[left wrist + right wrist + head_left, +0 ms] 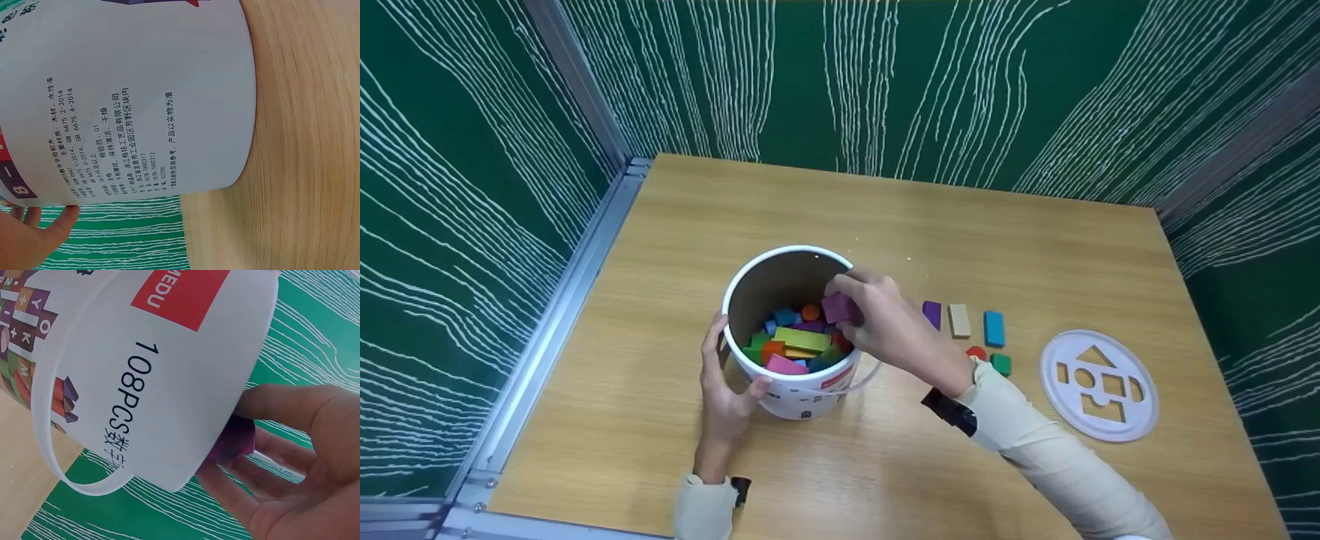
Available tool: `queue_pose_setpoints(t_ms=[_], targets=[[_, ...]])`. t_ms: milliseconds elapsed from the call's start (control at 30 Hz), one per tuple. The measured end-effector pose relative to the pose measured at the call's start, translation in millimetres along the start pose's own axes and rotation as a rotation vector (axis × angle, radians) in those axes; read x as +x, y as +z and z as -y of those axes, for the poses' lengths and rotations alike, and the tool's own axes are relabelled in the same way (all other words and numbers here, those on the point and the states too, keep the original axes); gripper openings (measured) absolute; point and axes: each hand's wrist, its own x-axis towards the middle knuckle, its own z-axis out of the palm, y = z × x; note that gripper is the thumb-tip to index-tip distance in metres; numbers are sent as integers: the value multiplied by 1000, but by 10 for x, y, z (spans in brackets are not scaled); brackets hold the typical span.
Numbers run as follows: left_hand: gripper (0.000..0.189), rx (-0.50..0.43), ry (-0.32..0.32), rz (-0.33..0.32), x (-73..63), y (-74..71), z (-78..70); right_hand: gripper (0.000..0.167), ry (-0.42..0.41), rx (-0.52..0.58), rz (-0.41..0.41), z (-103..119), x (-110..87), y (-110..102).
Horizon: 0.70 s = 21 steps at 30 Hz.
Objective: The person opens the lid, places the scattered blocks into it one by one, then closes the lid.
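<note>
The right hand (883, 316) pinches a purple block (837, 308) between thumb and fingers at the bucket's mouth, on its right side. The left hand (726, 399) grips the bucket (802, 403) at its left and near rim. Mixed blocks (802, 340) lie inside. On the table (885, 480), right of the bucket, are 3 oblong blocks (958, 321) and, nearer, a red piece (976, 352) and a green block (1000, 364). Farther right lies a white lid (1123, 360) with 6 cut-outs.
</note>
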Motion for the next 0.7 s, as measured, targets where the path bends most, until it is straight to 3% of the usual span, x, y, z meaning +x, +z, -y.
queue_pose_setpoints(t_ms=[433,700], targets=[[85,-10,26,-3,6,13,27,36,-60,4,18,-12,87,66],[85,-12,16,-9,2,14,0,35,-25,-9,48,-25,138,112]])
